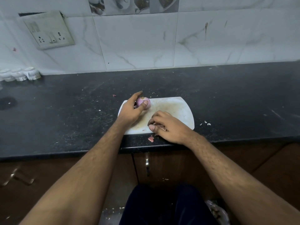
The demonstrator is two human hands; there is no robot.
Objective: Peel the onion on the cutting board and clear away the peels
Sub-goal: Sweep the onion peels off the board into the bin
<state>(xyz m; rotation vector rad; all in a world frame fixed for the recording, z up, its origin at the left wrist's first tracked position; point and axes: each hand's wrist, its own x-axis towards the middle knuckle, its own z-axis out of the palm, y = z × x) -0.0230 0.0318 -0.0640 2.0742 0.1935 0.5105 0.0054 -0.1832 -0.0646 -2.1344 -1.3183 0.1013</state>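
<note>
onion (143, 102) in left hand (132, 109), right hand (168, 125) seemingly gathering peels (159, 126)

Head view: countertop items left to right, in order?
White jars by the wall → small peel scrap → left hand holding the onion → right hand gathering peels on the cutting board → pale scraps on the counter.
</note>
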